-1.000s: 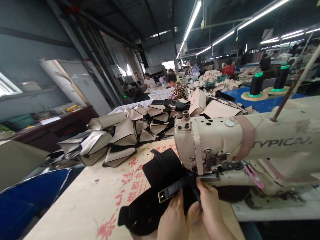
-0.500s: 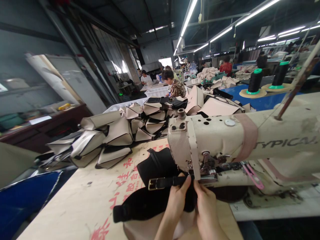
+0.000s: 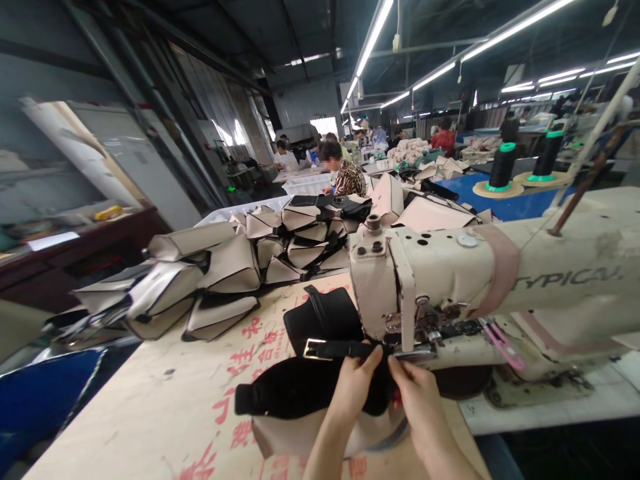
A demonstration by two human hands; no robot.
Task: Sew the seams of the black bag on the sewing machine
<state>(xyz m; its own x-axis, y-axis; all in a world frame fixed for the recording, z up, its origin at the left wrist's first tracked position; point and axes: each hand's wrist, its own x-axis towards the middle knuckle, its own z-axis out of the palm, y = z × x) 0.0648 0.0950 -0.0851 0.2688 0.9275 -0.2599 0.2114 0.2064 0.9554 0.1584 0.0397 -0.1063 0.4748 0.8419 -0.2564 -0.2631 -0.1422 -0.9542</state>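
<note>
A black strap with a metal buckle [image 3: 320, 349] runs across the bag I am working on, its right end near the sewing machine's needle area. My left hand [image 3: 356, 377] pinches this strap between thumb and fingers. Close by on the right, my right hand [image 3: 413, 387] is closed on the black edge of the bag [image 3: 295, 387], which has a cream lower body and a dark opening. Behind the strap, a black flap [image 3: 325, 317] lies against the machine head. The sewing machine [image 3: 430, 267] stands directly beyond my fingers; its needle is hidden.
Cream bags with black edging [image 3: 230, 260] are heaped behind the wooden tabletop [image 3: 200, 380]. A pink thread snipper [image 3: 505, 347] lies on the machine. Black thread spools [image 3: 501, 167] stand at the right. A person in a patterned top [image 3: 350, 180] sits beyond the heap.
The strap and bag have shifted slightly up and right in view, and the camera has turned a little. Both hands keep their hold beside the machine.
</note>
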